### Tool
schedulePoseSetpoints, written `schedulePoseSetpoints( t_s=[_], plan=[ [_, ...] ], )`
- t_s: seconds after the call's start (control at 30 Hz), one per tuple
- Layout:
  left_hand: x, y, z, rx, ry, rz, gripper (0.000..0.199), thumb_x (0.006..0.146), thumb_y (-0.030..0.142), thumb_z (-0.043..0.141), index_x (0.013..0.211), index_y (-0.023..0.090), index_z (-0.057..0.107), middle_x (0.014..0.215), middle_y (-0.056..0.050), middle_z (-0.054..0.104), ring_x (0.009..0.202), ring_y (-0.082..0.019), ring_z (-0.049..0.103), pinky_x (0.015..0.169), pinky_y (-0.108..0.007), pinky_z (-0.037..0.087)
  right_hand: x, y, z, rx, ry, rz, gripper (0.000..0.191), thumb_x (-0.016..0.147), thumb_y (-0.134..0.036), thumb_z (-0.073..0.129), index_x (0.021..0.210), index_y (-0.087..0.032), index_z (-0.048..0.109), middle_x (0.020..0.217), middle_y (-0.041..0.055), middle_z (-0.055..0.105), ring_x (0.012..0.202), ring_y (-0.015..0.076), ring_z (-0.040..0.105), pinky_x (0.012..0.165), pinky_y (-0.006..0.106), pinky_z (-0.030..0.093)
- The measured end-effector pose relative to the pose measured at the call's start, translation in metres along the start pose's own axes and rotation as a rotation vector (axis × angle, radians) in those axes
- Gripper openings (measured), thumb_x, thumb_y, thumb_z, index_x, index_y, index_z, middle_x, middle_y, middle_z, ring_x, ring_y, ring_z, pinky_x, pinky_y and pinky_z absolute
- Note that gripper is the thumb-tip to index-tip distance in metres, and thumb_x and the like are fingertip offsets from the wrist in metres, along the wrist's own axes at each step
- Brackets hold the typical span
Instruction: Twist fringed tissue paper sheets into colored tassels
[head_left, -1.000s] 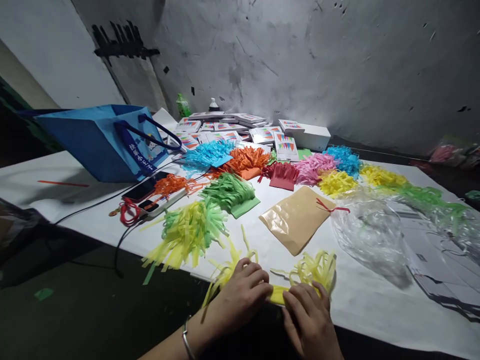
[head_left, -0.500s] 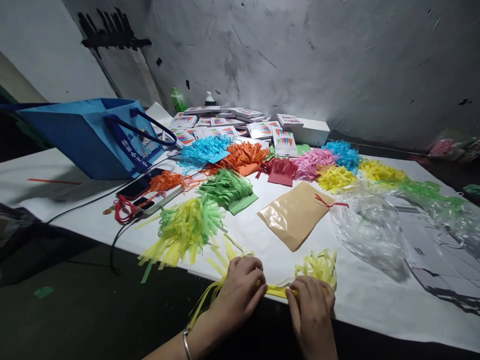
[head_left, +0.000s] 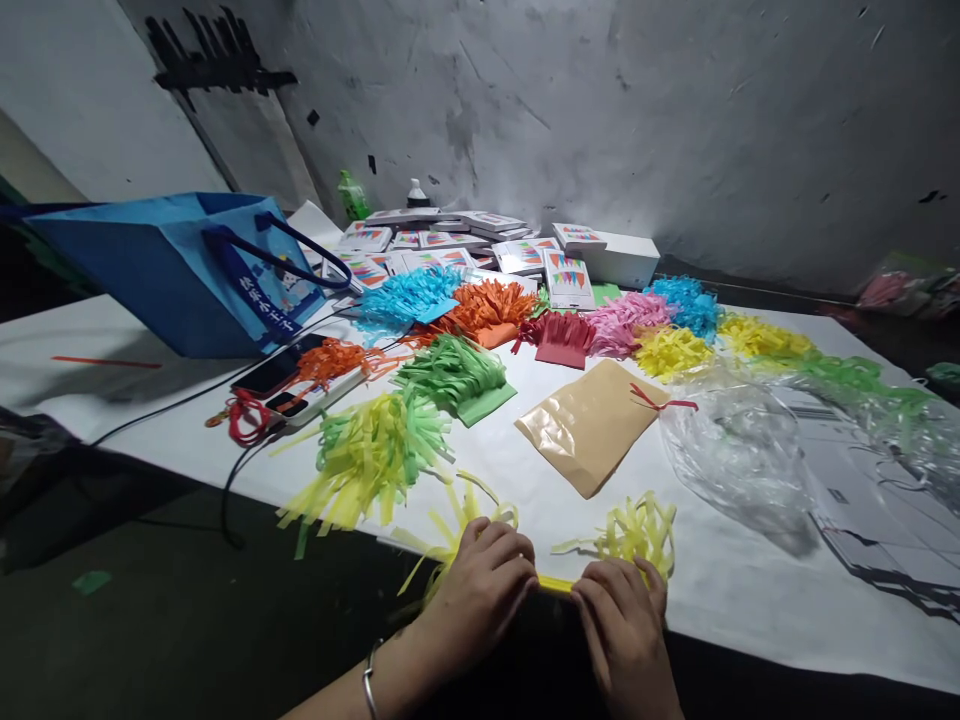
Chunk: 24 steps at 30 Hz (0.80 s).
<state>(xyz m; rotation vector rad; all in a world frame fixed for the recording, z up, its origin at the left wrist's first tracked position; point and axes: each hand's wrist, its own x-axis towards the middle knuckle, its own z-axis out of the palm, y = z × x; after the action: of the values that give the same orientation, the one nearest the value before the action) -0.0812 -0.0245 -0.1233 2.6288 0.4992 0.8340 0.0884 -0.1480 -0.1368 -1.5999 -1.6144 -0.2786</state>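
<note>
A yellow fringed paper strip (head_left: 556, 584) is stretched between my two hands at the table's front edge. My left hand (head_left: 487, 580) pinches its left end, with loose yellow fringe (head_left: 448, 530) fanning out behind the fingers. The other end is pinched by my right hand (head_left: 621, 612), and curled yellow fringe (head_left: 637, 530) rises beyond it. Part of the strip is covered by my fingers. Beyond my hands lies a brown paper envelope (head_left: 589, 425). A yellow and green tassel bundle (head_left: 367, 455) rests left of my left hand.
A blue bag (head_left: 172, 275) stands at the left, near a phone (head_left: 274, 370) and cables. Green, orange, red, pink and blue fringe bundles cross the middle, before stacked boxes (head_left: 517, 256). Clear plastic (head_left: 739, 450) lies right, beside a flattened carton (head_left: 862, 490).
The yellow strip between my hands looks narrower and tighter. The fringe by my left hand has shifted, with fewer strands hanging over my wrist. Both hands stay in nearly the same place.
</note>
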Motion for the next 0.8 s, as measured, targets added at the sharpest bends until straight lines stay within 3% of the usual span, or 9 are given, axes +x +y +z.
schedulePoseSetpoints(
  t_s=[0.2, 0.33, 0.47, 0.63, 0.7, 0.8],
  plan=[
    [0.013, 0.013, 0.002, 0.085, -0.176, -0.295, 0.008, 0.088, 0.014, 0.058, 0.082, 0.017, 0.060, 0.094, -0.005, 0.063, 0.091, -0.023, 0.056, 0.087, -0.043, 0.037, 0.003, -0.010, 0.010, -0.158, 0.055, 0.182, 0.020, 0.098, -0.019, 0.046, 0.084, -0.022, 0.060, 0.091, 0.0039, 0.067, 0.092, 0.0212, 0.063, 0.108, 0.048, 0.026],
    [0.021, 0.019, 0.000, 0.145, -0.272, -0.349, 0.012, 0.092, 0.015, 0.053, 0.084, 0.017, 0.062, 0.096, -0.007, 0.063, 0.094, -0.025, 0.056, 0.089, -0.046, 0.038, 0.000, -0.010, 0.013, -0.061, 0.019, 0.034, 0.023, 0.101, -0.021, 0.043, 0.103, -0.022, 0.066, 0.095, 0.0027, 0.071, 0.098, 0.0208, 0.064, 0.115, 0.048, 0.021],
    [0.014, 0.029, -0.009, 0.062, -0.307, -0.365, 0.014, 0.091, 0.014, 0.053, 0.083, 0.017, 0.064, 0.098, -0.007, 0.064, 0.096, -0.026, 0.056, 0.090, -0.047, 0.038, -0.011, -0.007, 0.008, -0.099, 0.051, -0.112, 0.024, 0.101, -0.018, 0.045, 0.101, -0.019, 0.069, 0.090, 0.0014, 0.075, 0.093, 0.0203, 0.067, 0.116, 0.047, 0.023],
    [0.002, 0.043, -0.035, -0.368, -0.396, -0.392, 0.025, 0.094, 0.022, 0.050, 0.101, 0.023, 0.073, 0.106, -0.007, 0.069, 0.100, -0.026, 0.059, 0.091, -0.043, 0.040, -0.019, -0.011, -0.023, -0.159, 0.045, -0.233, 0.026, 0.102, -0.016, 0.045, 0.104, -0.024, 0.071, 0.093, -0.0020, 0.079, 0.092, 0.0190, 0.072, 0.118, 0.049, 0.019],
    [0.005, 0.045, -0.039, -0.695, -0.480, -0.501, 0.024, 0.091, 0.033, 0.060, 0.104, 0.021, 0.076, 0.099, -0.006, 0.072, 0.093, -0.023, 0.061, 0.085, -0.035, 0.044, -0.015, -0.015, -0.037, -0.176, 0.055, -0.269, 0.025, 0.100, -0.016, 0.048, 0.103, -0.026, 0.070, 0.091, -0.0031, 0.079, 0.088, 0.0191, 0.074, 0.118, 0.050, 0.019],
    [0.014, 0.048, -0.032, -1.167, -0.577, -0.760, 0.034, 0.070, 0.046, 0.083, 0.084, 0.015, 0.077, 0.075, -0.002, 0.069, 0.070, -0.015, 0.058, 0.068, -0.025, 0.043, -0.006, -0.018, -0.049, -0.132, 0.072, -0.311, 0.018, 0.094, -0.014, 0.056, 0.101, -0.025, 0.069, 0.083, -0.0047, 0.079, 0.081, 0.0181, 0.075, 0.116, 0.047, 0.022]
  ],
)
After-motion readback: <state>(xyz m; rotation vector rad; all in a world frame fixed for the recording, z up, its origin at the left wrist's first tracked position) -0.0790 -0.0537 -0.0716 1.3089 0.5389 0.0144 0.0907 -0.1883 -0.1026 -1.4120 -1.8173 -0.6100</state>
